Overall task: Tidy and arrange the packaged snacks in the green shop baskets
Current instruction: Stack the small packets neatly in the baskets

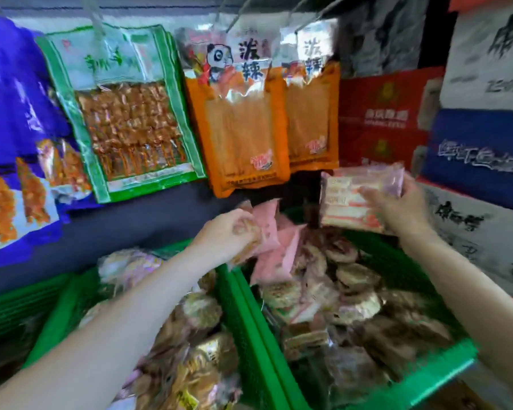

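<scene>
Two green shop baskets stand side by side, the right basket (444, 371) and the left basket (54, 324), both heaped with round cakes in clear wrappers. My left hand (230, 238) pinches several pink snack packets (267, 229) above the wall between the baskets. My right hand (397, 207) grips a stack of pink and white packets (347, 199), held up over the far end of the right basket. More pink packets (279, 261) lean upright at the back left corner of that basket.
Large snack bags hang on hooks above the baskets: a green bag (125, 113), two orange bags (243, 119) and a purple bag (15, 137). Cardboard cartons (480, 143), red, white and blue, are stacked close on the right.
</scene>
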